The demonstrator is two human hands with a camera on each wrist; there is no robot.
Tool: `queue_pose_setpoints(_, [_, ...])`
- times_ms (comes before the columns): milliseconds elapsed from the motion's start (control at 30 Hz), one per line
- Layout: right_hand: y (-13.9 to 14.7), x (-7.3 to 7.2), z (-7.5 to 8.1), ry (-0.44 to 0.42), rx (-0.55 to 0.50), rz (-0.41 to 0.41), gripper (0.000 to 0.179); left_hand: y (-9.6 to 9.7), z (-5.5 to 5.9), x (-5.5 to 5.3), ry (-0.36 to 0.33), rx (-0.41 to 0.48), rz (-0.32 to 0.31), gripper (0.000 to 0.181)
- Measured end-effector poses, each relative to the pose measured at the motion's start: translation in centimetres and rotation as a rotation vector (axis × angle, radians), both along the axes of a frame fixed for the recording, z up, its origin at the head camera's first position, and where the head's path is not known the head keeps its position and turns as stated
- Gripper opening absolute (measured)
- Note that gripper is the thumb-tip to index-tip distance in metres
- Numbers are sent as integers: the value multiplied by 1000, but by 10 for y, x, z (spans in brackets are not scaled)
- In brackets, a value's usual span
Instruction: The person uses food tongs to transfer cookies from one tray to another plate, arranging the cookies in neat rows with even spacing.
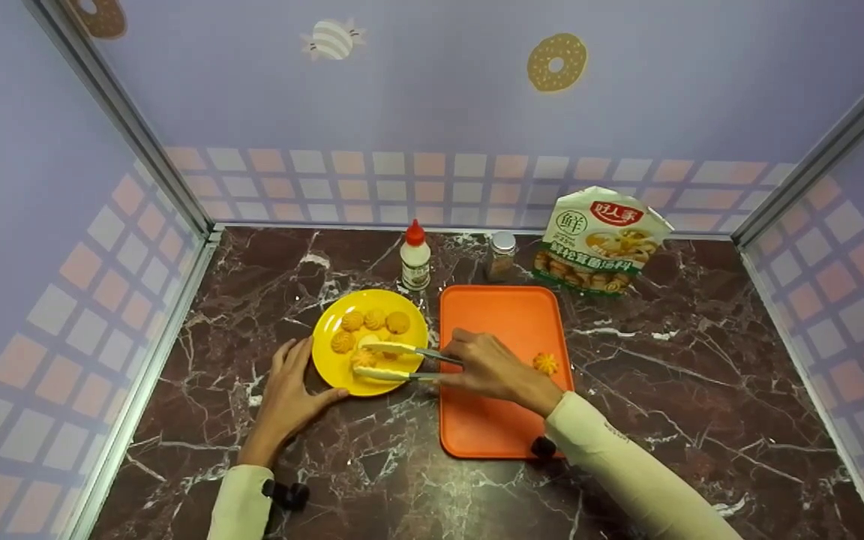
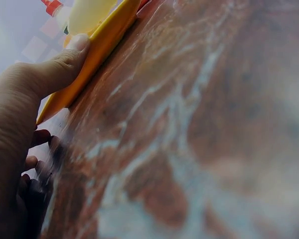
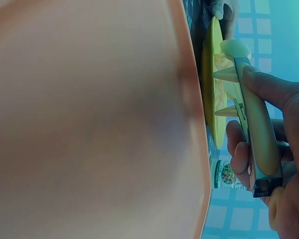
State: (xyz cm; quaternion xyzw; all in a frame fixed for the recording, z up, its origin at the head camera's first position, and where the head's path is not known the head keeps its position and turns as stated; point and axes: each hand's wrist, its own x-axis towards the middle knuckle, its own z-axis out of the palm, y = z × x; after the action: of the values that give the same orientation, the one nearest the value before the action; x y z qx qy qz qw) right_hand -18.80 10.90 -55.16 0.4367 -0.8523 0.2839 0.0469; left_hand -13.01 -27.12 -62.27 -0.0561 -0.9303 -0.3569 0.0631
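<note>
My left hand [image 1: 287, 397] grips the rim of a yellow plate [image 1: 325, 373] at its lower left, the thumb [image 2: 77, 45] lying on the edge in the left wrist view. Several round piped cookies [image 1: 352, 321] lie on the plate. My right hand [image 1: 486, 366] holds a pair of tongs [image 1: 423, 352] with pale tips, and the handle runs along the palm in the right wrist view. Over the plate the tong tips stand apart, on either side of a star-shaped cookie [image 1: 364, 358]. Under the right forearm's side, another star-shaped cookie [image 1: 545, 364] sits on an orange tray [image 1: 499, 315].
Behind the plate stands a squeeze bottle [image 1: 415, 259] with a red cap. A small spice jar [image 1: 502, 256] is behind the tray, and a white and green food pouch [image 1: 598, 241] leans to its right. Patterned walls enclose the dark marbled table [image 1: 672, 345].
</note>
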Motion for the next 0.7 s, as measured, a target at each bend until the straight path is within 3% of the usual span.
queue_pose_setpoints(700, [-20, 1, 3, 46, 72, 19, 38, 1, 0, 1, 8, 5, 2, 123])
